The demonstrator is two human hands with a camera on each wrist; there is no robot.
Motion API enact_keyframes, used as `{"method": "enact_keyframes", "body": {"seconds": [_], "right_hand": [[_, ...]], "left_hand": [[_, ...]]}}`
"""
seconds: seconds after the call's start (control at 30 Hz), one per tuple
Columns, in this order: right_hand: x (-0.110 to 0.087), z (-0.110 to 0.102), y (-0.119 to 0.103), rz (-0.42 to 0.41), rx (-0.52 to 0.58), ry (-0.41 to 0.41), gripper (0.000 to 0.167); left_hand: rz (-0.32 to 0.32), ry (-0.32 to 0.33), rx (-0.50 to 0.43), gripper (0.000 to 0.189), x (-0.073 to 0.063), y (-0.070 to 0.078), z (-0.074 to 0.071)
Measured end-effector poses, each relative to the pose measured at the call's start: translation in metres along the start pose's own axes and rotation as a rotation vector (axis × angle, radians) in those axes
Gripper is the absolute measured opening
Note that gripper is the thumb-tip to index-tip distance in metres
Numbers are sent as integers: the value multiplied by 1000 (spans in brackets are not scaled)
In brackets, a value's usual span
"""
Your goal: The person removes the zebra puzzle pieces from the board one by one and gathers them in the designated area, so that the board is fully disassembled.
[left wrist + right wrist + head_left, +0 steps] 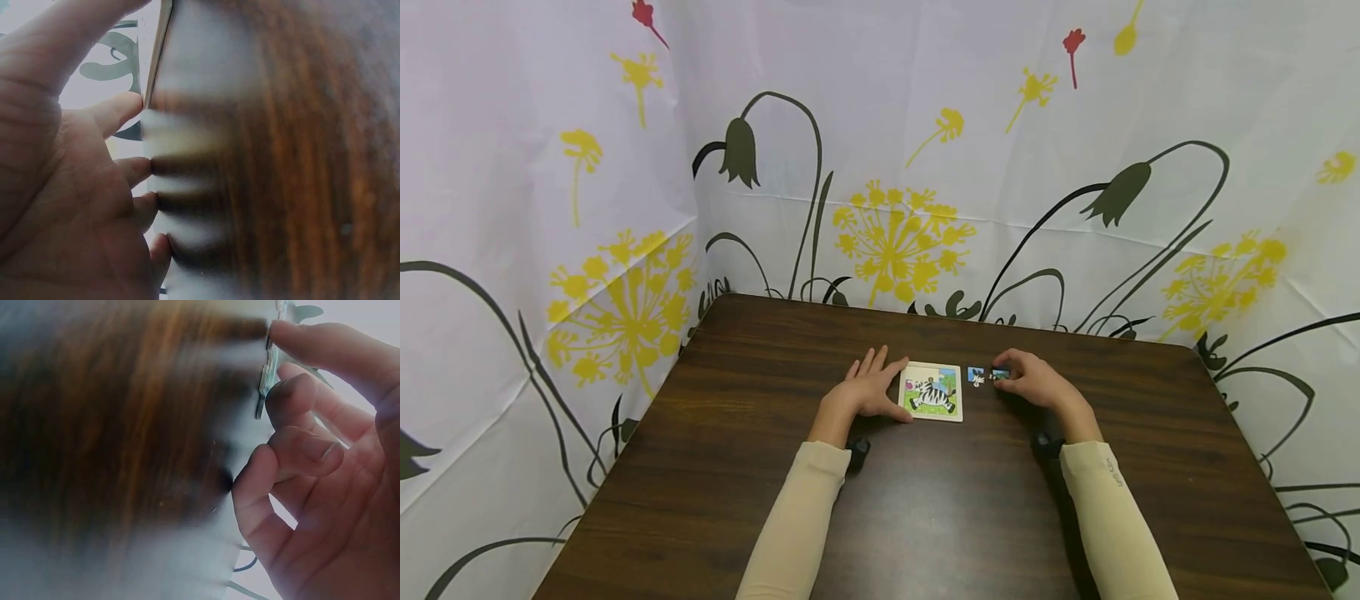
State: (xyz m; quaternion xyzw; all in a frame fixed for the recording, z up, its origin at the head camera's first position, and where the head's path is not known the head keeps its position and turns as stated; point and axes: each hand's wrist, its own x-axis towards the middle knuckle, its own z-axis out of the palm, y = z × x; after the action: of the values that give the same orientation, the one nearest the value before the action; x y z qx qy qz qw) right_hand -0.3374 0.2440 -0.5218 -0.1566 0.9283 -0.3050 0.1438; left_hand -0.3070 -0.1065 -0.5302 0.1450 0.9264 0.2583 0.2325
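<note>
A small zebra jigsaw puzzle (934, 396) lies on the table in a pale wooden frame, with bare wood showing at its upper left. My left hand (871, 392) rests at the frame's left side, thumb by the near corner and index finger by the far one. In the left wrist view its other fingertips (145, 209) touch the tabletop. Right of the frame lies a loose puzzle piece (976, 377) in blue, black and white. My right hand (1037, 382) holds a second puzzle piece (1002, 375) between thumb and bent index finger, low at the table.
The dark wooden table (955, 517) carries the puzzle near its far edge. Behind and to the sides hangs a white curtain (895, 100) with printed flowers. Dark wrist bands (858, 452) sit below both hands.
</note>
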Motion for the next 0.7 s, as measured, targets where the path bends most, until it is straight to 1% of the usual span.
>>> {"method": "enact_keyframes", "body": {"seconds": [0.1, 0.13, 0.23, 0.33, 0.47, 0.57, 0.7], "right_hand": [[-1, 3, -4, -18, 12, 37, 38], [-1, 5, -6, -30, 20, 49, 38], [1, 14, -21, -80, 57, 66, 40], [4, 23, -37, -124, 80, 40, 40], [10, 35, -54, -159, 74, 1, 31], [13, 41, -62, -155, 69, -24, 25], [16, 49, -68, -112, 56, -65, 22]], "left_hand": [[7, 2, 3, 114, 1, -1, 1], [9, 4, 4, 115, 4, -4, 3], [2, 3, 4, 114, 7, -7, 4], [-1, 0, 4, 116, 9, -9, 3], [-8, -11, 8, 114, 8, -8, 2], [-12, -15, 13, 113, 7, -6, 2], [-15, -26, 27, 114, 7, -6, 3]]}}
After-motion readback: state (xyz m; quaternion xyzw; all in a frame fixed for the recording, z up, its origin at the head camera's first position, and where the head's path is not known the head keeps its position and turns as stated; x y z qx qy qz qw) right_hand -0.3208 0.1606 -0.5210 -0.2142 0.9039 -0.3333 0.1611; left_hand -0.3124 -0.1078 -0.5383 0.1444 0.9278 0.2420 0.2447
